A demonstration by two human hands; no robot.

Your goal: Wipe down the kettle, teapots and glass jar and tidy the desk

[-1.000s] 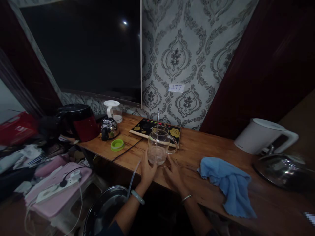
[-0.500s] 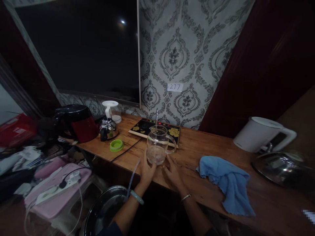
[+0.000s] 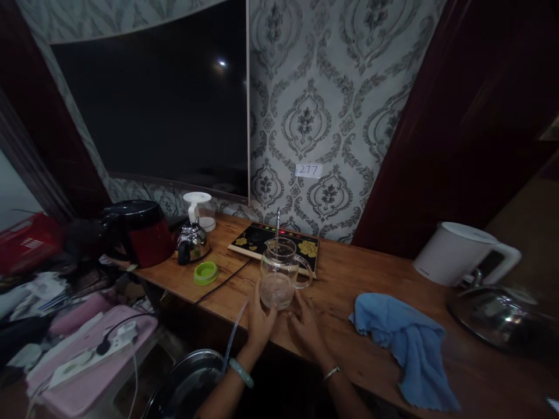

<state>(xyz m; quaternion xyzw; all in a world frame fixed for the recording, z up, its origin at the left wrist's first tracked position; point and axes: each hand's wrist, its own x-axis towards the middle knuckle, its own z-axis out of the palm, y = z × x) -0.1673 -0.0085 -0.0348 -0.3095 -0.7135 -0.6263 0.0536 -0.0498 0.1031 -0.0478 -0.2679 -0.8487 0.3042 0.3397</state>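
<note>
A clear glass pitcher [image 3: 278,291] with a handle on its right stands on the wooden counter [image 3: 336,343], with some clear liquid low inside. My left hand [image 3: 261,320] is closed around its lower left side, thumb in front. Beside the base on the right, my right hand [image 3: 308,329] has its fingers apart, very near the glass; I cannot tell whether it touches. Directly behind the pitcher lies a black tea stove [image 3: 251,237] with gold flowers and a lit red light. A thin metal spout [image 3: 278,218] rises above the pitcher's mouth.
Left of the stove are a green ring-shaped dish [image 3: 206,272], a small steel kettle [image 3: 192,243] and a red-black pot [image 3: 151,238]. To the right lie a blue cloth [image 3: 402,337], a white kettle [image 3: 454,253] and a domed lid [image 3: 502,317]. A basin [image 3: 187,384] with a tube sits below.
The camera has tilted up a little, so everything sits lower in the picture. Both hands and the pitcher hold nearly the same places on the counter.
</note>
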